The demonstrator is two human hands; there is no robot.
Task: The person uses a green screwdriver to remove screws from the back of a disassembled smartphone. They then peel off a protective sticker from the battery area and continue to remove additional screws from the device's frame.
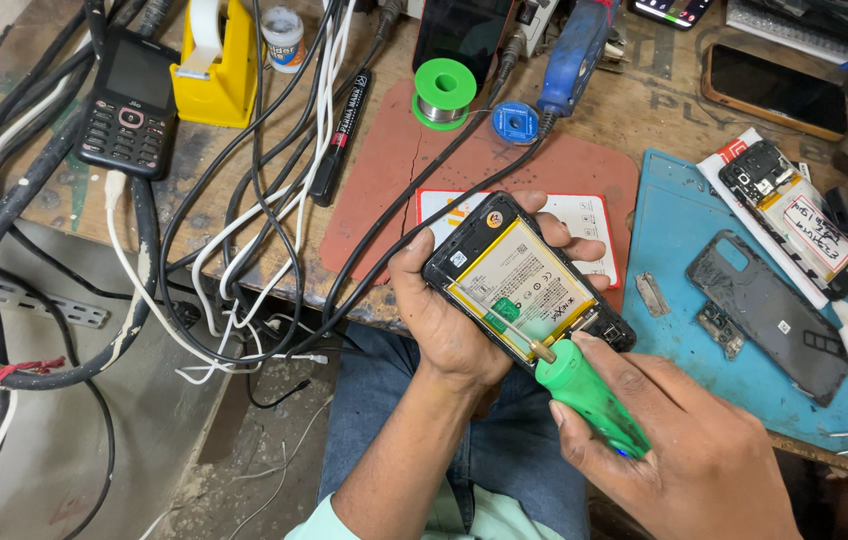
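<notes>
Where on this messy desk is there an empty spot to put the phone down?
Bare spots: the red mat between the black marker and the white card, and the blue mat left of the black back cover. The left side is crowded with cables.

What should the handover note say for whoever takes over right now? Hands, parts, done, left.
Left hand: holds the opened phone, back off, battery showing.
Right hand: grips the green screwdriver, tip at the phone's lower edge.
Dark back cover lies on the blue mat.
Done: cover removed.
Left: cannot tell which screws are out; battery in place.
</notes>
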